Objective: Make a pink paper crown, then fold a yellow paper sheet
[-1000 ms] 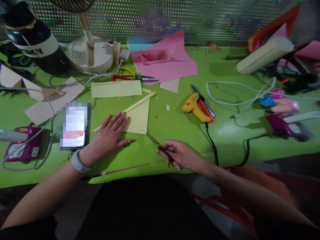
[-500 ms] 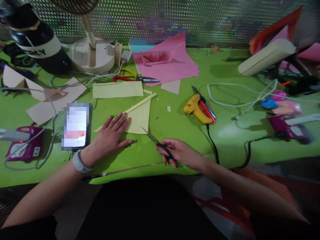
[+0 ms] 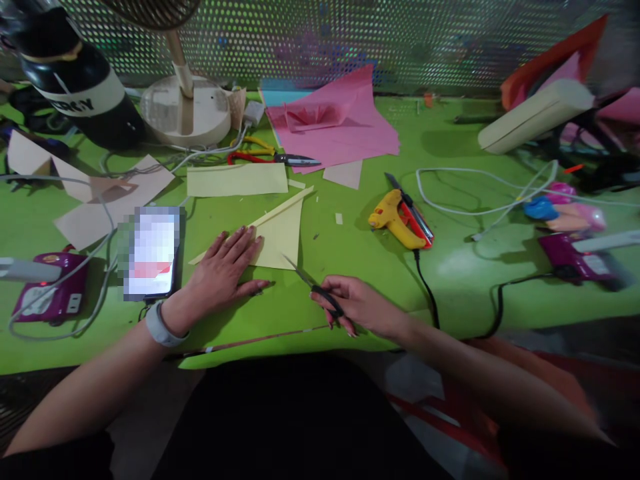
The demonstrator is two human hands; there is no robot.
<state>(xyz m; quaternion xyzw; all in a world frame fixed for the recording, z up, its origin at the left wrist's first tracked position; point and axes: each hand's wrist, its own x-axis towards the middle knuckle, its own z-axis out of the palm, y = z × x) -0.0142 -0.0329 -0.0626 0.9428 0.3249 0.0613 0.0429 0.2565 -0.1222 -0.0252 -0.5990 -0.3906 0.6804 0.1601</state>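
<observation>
My left hand (image 3: 227,267) lies flat, fingers stretched out, on a folded piece of pale yellow paper (image 3: 280,233). A narrow folded strip runs along the paper's upper slanting edge, and the hand covers its left part. In my right hand (image 3: 345,303) is a pair of scissors (image 3: 327,300) with black handles, gripped by the finger loops. The blades point up and left, their tip over the paper's lower right corner; whether they touch it I cannot tell. A yellow paper rectangle (image 3: 237,180) lies just behind the folded piece.
A phone (image 3: 155,253) and a purple power socket (image 3: 57,287) lie left. Pliers (image 3: 295,160) and pink paper (image 3: 350,127) lie behind. A yellow glue gun (image 3: 397,220) and a white cable (image 3: 465,210) are right. A bottle (image 3: 80,80) and fan base (image 3: 205,110) stand back left.
Almost nothing differs. The whole view has shifted very slightly, while both hands, the scissors and the paper keep their places relative to one another.
</observation>
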